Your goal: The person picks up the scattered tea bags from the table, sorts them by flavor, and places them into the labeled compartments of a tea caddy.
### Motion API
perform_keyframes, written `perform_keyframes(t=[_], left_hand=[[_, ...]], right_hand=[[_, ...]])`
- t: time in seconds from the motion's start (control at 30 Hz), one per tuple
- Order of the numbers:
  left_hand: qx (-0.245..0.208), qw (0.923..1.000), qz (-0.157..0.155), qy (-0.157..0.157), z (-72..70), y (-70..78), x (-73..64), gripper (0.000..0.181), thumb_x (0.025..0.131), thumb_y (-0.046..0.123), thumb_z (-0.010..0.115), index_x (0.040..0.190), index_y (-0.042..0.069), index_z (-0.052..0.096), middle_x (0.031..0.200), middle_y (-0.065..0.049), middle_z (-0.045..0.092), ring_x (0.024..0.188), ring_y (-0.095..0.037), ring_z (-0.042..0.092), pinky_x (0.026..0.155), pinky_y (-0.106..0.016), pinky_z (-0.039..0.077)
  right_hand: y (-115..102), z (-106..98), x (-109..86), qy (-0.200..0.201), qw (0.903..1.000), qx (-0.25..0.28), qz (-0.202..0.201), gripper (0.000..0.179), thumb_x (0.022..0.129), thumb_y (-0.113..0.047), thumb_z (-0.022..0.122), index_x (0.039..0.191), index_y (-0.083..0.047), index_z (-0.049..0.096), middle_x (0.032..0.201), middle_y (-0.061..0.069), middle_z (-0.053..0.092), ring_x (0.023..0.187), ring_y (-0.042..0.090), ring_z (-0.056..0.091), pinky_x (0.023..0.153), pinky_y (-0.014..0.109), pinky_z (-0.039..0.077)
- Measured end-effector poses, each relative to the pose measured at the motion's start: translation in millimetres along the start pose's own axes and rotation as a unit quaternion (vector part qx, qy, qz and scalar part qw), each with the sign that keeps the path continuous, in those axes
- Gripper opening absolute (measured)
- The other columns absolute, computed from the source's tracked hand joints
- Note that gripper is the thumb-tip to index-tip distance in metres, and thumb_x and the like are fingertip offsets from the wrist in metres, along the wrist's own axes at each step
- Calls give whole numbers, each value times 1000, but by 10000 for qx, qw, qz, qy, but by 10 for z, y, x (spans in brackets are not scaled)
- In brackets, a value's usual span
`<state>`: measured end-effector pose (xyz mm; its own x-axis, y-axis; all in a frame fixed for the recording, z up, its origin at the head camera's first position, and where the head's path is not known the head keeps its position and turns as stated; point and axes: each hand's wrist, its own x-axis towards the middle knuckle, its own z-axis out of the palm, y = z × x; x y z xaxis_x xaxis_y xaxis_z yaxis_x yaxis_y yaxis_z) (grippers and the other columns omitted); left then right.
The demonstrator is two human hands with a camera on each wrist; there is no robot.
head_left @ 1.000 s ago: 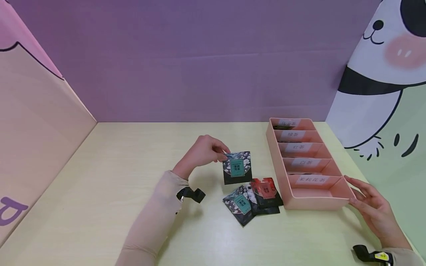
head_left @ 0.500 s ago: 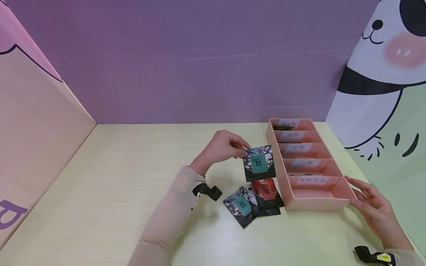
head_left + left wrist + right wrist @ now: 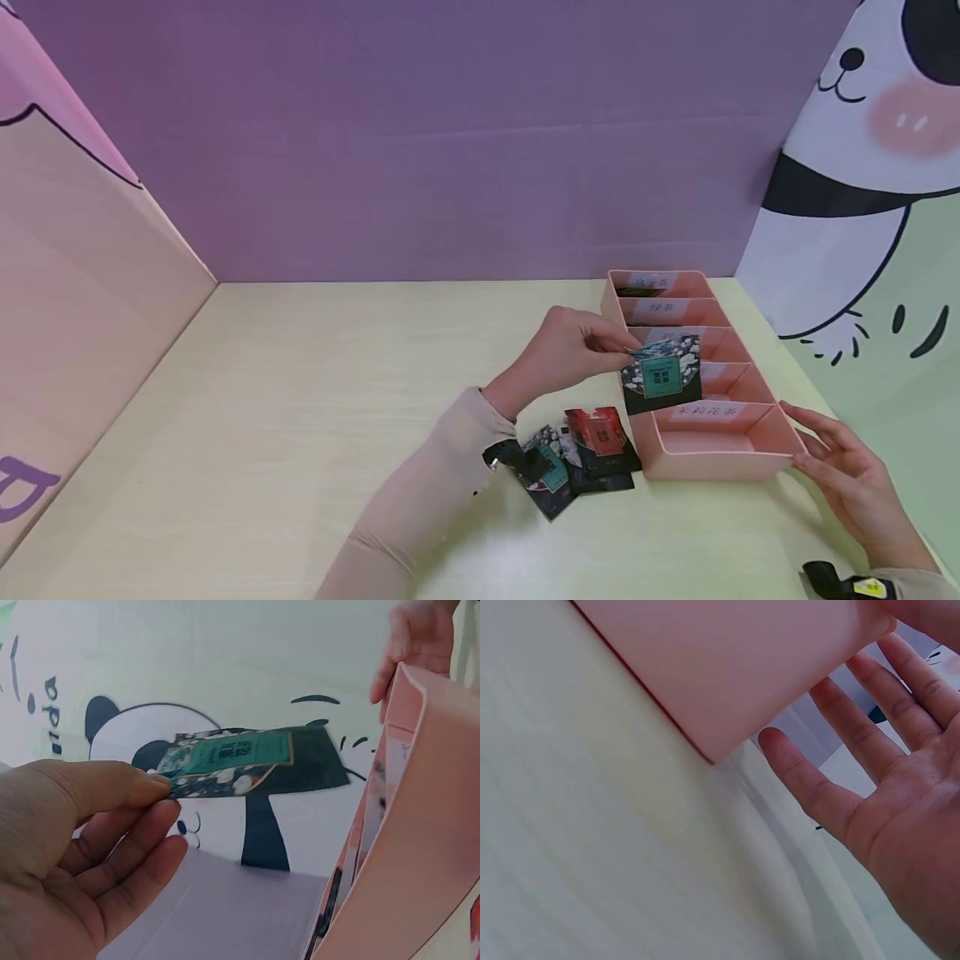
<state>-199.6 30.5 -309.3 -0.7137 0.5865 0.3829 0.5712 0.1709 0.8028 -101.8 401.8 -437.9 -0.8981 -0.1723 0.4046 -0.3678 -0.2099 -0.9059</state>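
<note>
My left hand pinches a dark tea sachet by its upper left corner. The sachet has a floral print and a green label, and it hangs above the pink divided box. In the left wrist view, thumb and forefinger hold the sachet by one end, left of the box. At the box's near right corner, my right hand touches the wall. The right wrist view shows that hand's fingers nearly straight along the box's side.
Left of the box, several sachets lie overlapping on the table, a red-labelled one on top. White labels mark the box's compartments. Some compartments hold dark sachets. A purple wall stands behind the table.
My left hand has carried the sachet to the right, from over the table to over the box. The right hand has stayed at the box's corner.
</note>
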Motion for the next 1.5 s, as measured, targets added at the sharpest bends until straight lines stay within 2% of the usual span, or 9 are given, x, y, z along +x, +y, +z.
perform_keyframes(t=[0.1, 0.17, 0.3, 0.43, 0.6, 0.77, 0.97, 1.17, 1.5], left_hand=[[168, 9977, 655, 31, 115, 23, -12, 14, 87, -1, 73, 100, 0, 78, 91, -9, 76, 71, 3, 62, 64, -17, 51], [528, 9914, 1199, 17, 188, 36, -19, 13, 87, -1, 73, 98, 1, 79, 87, -7, 75, 69, 2, 60, 62, -14, 47], [1575, 9603, 2302, -8, 349, 53, -15, 12, 86, 1, 73, 96, 4, 80, 83, -1, 73, 69, -4, 60, 63, -7, 40], [2216, 9340, 2800, -75, 518, 69, -13, 12, 86, 3, 74, 96, 6, 80, 87, 0, 74, 77, -6, 65, 72, -4, 39], [2727, 9206, 2785, -235, 677, 46, -55, 13, 88, 4, 73, 98, 9, 80, 83, 1, 72, 74, -6, 64, 68, -6, 40], [2988, 9171, 2609, -390, 773, -16, -120, 12, 89, 7, 73, 97, 12, 80, 86, 4, 74, 78, -6, 66, 67, -10, 45], [3556, 8955, 2668, -206, 879, -102, -173, 6, 89, 21, 77, 92, 21, 82, 84, 12, 74, 76, -4, 65, 68, -12, 43], [3972, 8856, 2391, -263, 917, -128, -207, 10, 90, 24, 74, 94, 28, 82, 87, 17, 74, 86, -4, 61, 71, -16, 38], [3948, 8938, 2043, -601, 878, -115, -226, 20, 91, 24, 66, 103, 29, 81, 95, 17, 74, 99, -6, 57, 77, -18, 34]], right_hand=[[4, 2, 7, -41, 9999, 90, 46, 55, 96, 23, 33, 146, 3, 43, 145, 0, 52, 125, 9, 56, 92, 21, 49], [12, -1, 16, -84, 9999, 120, 66, 55, 96, 23, 32, 146, 2, 43, 145, 0, 52, 126, 9, 55, 93, 22, 49], [21, 3, 22, -79, 9998, 146, 73, 56, 96, 23, 32, 147, 1, 43, 145, 0, 52, 126, 9, 55, 93, 22, 49], [14, 15, 15, 32, 9999, 61, 113, 56, 96, 23, 34, 146, 1, 44, 145, -1, 52, 125, 8, 55, 92, 21, 49], [0, 14, 20, 50, 9999, -23, 151, 56, 97, 22, 34, 147, 0, 43, 145, -2, 51, 125, 7, 55, 92, 20, 49], [-16, 14, 31, -51, 9997, 205, 76, 56, 96, 23, 32, 146, 1, 44, 145, 0, 52, 126, 9, 55, 92, 21, 49], [-23, 10, 26, -26, 9997, 200, 167, 57, 96, 23, 33, 146, 0, 44, 145, -2, 52, 125, 8, 55, 91, 21, 49], [-31, 1, 27, 53, 9996, -24, 287, 55, 97, 21, 35, 147, -2, 44, 144, -4, 52, 125, 5, 55, 91, 20, 49], [-30, -8, 9, 102, 9995, -27, 290, 54, 97, 20, 36, 147, -2, 44, 144, -3, 52, 124, 6, 56, 91, 21, 50]])
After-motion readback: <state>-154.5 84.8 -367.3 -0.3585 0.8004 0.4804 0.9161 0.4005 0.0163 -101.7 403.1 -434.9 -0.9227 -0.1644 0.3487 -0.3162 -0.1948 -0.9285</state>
